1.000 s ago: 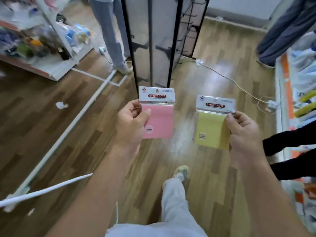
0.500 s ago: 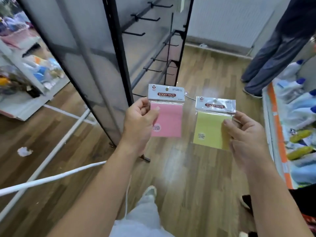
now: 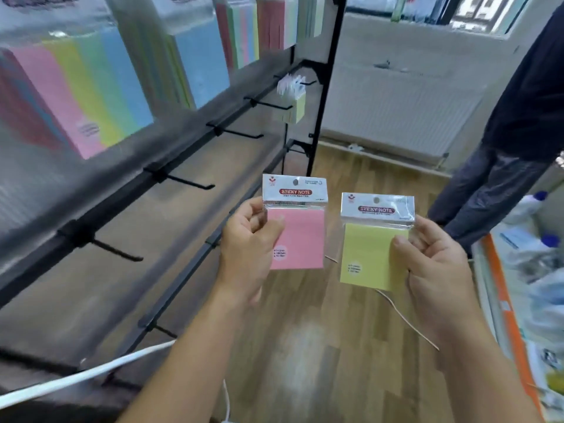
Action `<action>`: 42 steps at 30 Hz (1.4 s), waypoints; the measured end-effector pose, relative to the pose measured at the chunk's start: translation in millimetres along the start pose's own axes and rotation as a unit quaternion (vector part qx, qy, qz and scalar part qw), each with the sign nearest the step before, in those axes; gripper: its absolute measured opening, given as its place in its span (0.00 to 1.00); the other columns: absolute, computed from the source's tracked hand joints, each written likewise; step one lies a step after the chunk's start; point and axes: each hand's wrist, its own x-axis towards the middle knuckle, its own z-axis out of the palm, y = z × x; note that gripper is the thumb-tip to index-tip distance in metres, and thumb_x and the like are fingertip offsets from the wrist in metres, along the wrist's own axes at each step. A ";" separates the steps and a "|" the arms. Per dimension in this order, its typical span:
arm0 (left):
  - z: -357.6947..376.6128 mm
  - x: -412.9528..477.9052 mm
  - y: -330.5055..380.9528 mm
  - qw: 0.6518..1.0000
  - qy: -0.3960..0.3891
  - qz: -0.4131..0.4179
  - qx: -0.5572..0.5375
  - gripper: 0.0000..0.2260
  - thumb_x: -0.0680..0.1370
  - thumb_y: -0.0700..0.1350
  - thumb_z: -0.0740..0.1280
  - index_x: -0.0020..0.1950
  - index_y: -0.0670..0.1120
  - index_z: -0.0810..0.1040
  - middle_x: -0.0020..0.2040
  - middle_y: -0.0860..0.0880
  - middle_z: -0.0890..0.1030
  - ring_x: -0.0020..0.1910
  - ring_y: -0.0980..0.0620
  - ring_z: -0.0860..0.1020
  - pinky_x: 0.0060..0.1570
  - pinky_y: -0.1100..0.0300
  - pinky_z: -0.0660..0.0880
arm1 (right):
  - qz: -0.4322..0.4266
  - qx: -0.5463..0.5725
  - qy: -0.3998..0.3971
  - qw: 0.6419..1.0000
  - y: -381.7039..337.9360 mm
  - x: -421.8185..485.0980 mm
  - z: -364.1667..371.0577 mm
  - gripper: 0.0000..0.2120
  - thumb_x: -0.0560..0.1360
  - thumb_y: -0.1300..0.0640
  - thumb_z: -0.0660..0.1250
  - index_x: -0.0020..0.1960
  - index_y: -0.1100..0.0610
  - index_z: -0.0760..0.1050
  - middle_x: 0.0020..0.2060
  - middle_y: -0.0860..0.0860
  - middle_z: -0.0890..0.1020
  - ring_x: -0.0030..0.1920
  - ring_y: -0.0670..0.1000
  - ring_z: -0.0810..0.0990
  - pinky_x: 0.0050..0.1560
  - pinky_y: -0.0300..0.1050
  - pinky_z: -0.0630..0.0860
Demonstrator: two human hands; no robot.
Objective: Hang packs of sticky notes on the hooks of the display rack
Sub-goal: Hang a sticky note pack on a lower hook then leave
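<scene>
My left hand pinches a pink sticky note pack by its left edge, held upright. My right hand pinches a yellow sticky note pack by its right edge, a little lower and to the right. Each pack has a silver header card with a hanging hole. The black display rack runs along my left, with several bare hooks sticking out from its rail. A yellow pack hangs on the far hook. Both packs are to the right of the rail and touch no hook.
Large multicolour note packs hang on the rack's upper row. A person in dark clothes stands at the right. An orange-edged shelf with bottles lines the right side. A white cable lies on the wooden floor.
My view has risen and moved closer to the rack, so its hooks and hanging packs now fill the left. Both hands still hold their packs the same way.
</scene>
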 end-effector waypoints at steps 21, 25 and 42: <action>183.0 332.3 -21.5 0.951 0.190 0.129 0.210 0.24 0.79 0.32 0.61 0.51 0.64 0.79 0.57 0.58 0.80 0.55 0.56 0.79 0.46 0.55 0.79 | -0.107 0.039 -0.250 0.962 -96.3 480.3 39.6 0.24 0.79 0.70 0.60 0.69 0.51 0.65 0.40 0.48 0.86 0.39 0.45 0.82 0.37 0.36 0.78; 182.6 369.3 -24.0 0.939 0.235 0.129 0.215 0.21 0.79 0.31 0.61 0.53 0.58 0.79 0.55 0.62 0.79 0.58 0.58 0.78 0.55 0.51 0.78 | -0.092 0.021 -0.297 0.950 -89.6 536.4 68.4 0.21 0.78 0.72 0.59 0.64 0.52 0.70 0.37 0.46 0.85 0.36 0.43 0.82 0.33 0.36 0.76; 208.9 366.9 -70.7 0.847 0.493 0.072 0.185 0.24 0.77 0.29 0.61 0.53 0.59 0.81 0.54 0.58 0.82 0.45 0.48 0.81 0.31 0.55 0.79 | 0.049 -0.104 -0.411 0.904 15.6 621.1 130.9 0.09 0.78 0.58 0.66 0.44 0.62 0.77 0.28 0.46 0.82 0.27 0.43 0.77 0.26 0.35 0.73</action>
